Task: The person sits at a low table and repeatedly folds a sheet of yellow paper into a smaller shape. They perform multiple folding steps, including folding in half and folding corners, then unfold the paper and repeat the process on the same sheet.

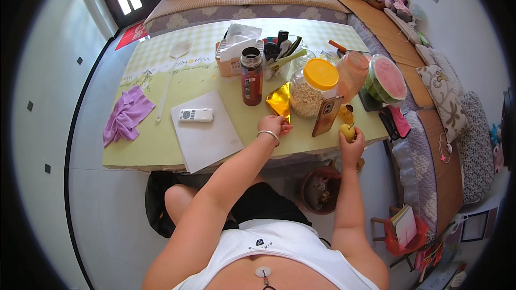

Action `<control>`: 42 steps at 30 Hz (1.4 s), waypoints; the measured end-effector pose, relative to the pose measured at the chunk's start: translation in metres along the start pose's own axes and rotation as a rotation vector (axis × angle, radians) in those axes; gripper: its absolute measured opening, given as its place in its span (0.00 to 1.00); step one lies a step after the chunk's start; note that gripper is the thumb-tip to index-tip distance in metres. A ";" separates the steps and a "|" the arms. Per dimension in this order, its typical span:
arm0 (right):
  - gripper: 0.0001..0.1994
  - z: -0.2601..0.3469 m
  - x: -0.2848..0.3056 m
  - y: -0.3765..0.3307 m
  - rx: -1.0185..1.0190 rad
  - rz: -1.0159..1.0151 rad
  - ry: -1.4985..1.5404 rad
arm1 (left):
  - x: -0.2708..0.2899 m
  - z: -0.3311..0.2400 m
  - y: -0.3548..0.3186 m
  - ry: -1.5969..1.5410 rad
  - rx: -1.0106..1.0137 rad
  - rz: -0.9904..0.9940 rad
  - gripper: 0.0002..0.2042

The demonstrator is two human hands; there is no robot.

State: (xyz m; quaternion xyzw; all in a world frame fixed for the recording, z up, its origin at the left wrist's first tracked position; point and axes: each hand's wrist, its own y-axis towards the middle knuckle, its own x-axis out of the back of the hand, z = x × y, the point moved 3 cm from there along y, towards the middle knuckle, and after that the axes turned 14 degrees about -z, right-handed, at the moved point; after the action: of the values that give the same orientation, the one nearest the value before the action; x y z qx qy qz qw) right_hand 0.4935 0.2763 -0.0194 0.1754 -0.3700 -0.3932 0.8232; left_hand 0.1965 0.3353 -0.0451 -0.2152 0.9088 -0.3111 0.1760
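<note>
My left hand, with a bangle at its wrist, pinches the near corner of a shiny gold foil packet on the table. In my right hand, at the table's near edge, is a yellow pear with a dark stem; the fingers close round its lower side. Between the two hands a phone stands upright, its back partly showing. Behind it is a clear jar with a yellow lid, filled with pale pieces. A yellow-brown lumpy thing, partly hidden, lies beyond the pear.
An uncapped flask stands left of the jar, before a tissue box. A remote rests on white paper; a purple cloth lies far left. Cut watermelon is at right. Below the table stands a bin.
</note>
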 end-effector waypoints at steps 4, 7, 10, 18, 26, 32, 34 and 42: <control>0.31 -0.008 -0.017 0.001 -0.024 -0.013 0.017 | 0.001 -0.006 -0.008 0.098 -0.049 -0.023 0.08; 0.34 -0.008 -0.024 -0.001 -0.046 -0.012 0.013 | 0.005 -0.006 -0.006 0.112 -0.112 -0.055 0.08; 0.37 -0.014 -0.026 -0.004 -0.024 -0.021 -0.014 | 0.006 -0.007 -0.005 0.062 -0.153 -0.094 0.07; 0.25 0.041 0.008 -0.028 0.125 -0.117 0.203 | 0.077 -0.033 -0.056 0.371 -0.780 -0.048 0.05; 0.06 0.154 -0.038 -0.099 0.446 0.348 0.607 | 0.212 -0.087 -0.036 1.080 -1.328 -0.579 0.21; 0.19 0.244 -0.083 -0.153 0.828 0.692 0.597 | 0.266 -0.125 0.020 1.448 -1.173 -0.512 0.29; 0.25 0.254 -0.096 -0.168 0.985 0.722 0.505 | 0.263 -0.134 0.025 1.476 -1.167 -0.449 0.26; 0.24 0.251 -0.104 -0.197 1.142 0.819 0.385 | 0.267 -0.164 0.047 1.267 -1.161 -0.605 0.22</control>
State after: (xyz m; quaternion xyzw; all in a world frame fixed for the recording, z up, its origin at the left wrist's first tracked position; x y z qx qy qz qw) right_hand 0.1599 0.2338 -0.0161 0.4911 -0.4022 0.2383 0.7350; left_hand -0.1167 0.3152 -0.0028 -0.2879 0.7539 0.1024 -0.5816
